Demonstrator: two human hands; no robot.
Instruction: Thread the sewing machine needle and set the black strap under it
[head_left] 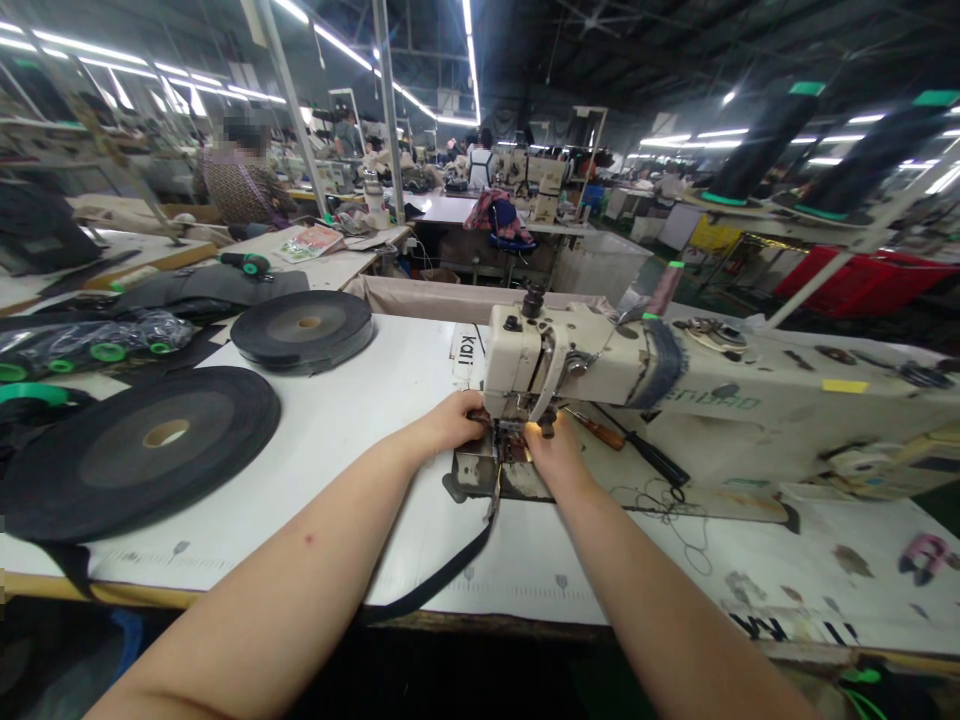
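A cream sewing machine (525, 350) stands before me, a small light glowing near its needle. My left hand (452, 420) is just left of the presser foot, thumb and fingers closed together; whatever they hold is too small and dark to make out. To the right of the needle is my right hand (561, 455), its fingertips hidden behind the machine head, so their grip does not show. A dark tape (442, 582) runs from the table's front edge up to the presser foot between my hands.
Two large rolls of black tape, the nearer roll (217, 440) and the farther roll (341, 325), lie on the left of the white table (330, 460). Wrapped thread spools (109, 350) sit beyond. A screwdriver (596, 430) and loose thread lie by the machine. Other people work farther back.
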